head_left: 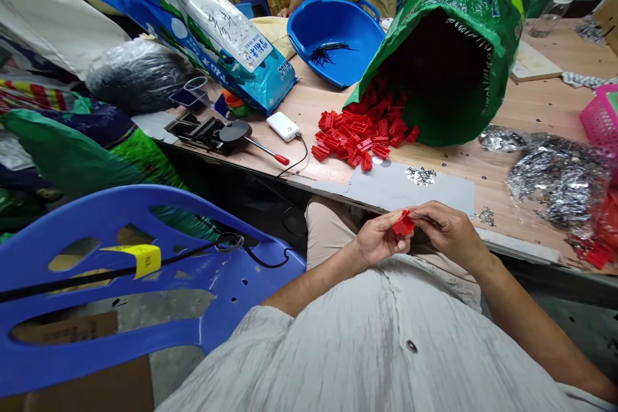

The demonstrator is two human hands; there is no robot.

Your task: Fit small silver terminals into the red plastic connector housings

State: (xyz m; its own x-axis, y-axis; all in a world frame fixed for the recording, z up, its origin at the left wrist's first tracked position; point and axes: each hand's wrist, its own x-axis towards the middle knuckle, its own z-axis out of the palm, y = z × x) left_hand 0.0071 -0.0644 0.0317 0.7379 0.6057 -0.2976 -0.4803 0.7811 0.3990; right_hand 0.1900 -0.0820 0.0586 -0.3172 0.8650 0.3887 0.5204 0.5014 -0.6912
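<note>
My left hand grips a small red plastic part between thumb and fingers, above my lap at the table's front edge. My right hand is closed in a pinch at the part's upper right side; whatever its fingertips hold is too small or hidden to make out. Just beyond the hands, a small pile of shiny metal pieces lies on a grey sheet. Many similar red parts are heaped at the mouth of a green sack lying on its side.
Left of the heap are a white power bank with a cable and a black hand press with a red-tipped lever. A blue basin holds dark thin pieces. Clear bags of metal parts lie right. A blue chair stands left.
</note>
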